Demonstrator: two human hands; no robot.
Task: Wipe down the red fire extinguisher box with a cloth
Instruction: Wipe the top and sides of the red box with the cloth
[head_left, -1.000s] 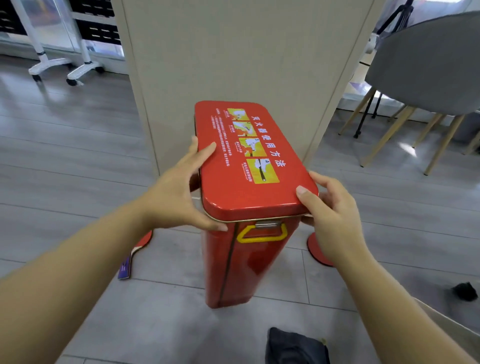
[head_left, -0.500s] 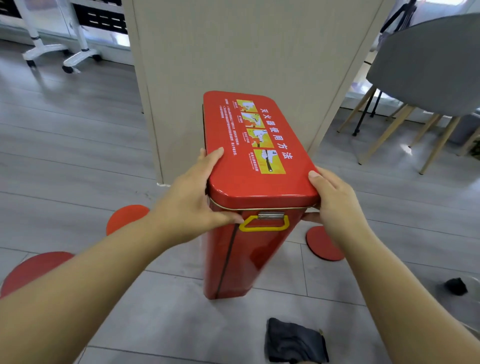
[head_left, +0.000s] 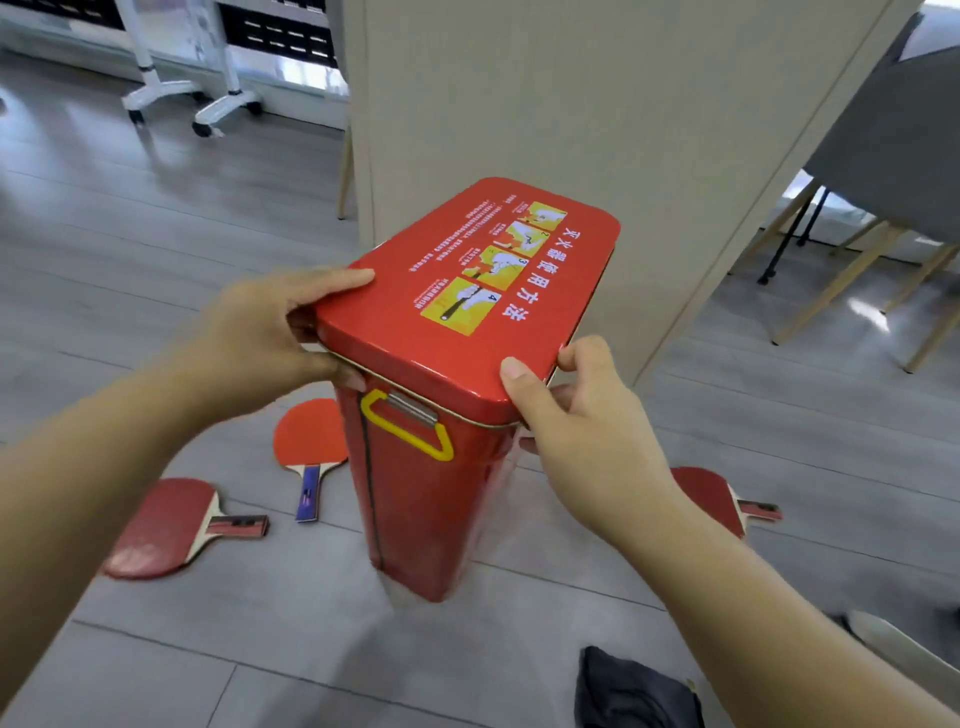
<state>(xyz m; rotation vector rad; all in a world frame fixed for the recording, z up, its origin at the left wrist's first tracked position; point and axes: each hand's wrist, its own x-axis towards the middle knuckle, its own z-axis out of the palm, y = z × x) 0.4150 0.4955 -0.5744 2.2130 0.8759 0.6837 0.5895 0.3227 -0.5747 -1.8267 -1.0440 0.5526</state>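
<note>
The red fire extinguisher box (head_left: 431, 499) stands tall and upright on the floor (head_left: 208, 649), its lid (head_left: 389, 332) shut, with a yellow handle (head_left: 405, 434) on its near face. The dark cloth (head_left: 631, 693) lies crumpled near it, apart.

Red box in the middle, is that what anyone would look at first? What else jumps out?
Yes, the tall red fire extinguisher box stands on the floor at centre, with yellow picture stickers on its lid and a yellow handle below. The left hand and right hand grip the lid's near corners. Red table tennis paddles lie on the floor either side.
</note>
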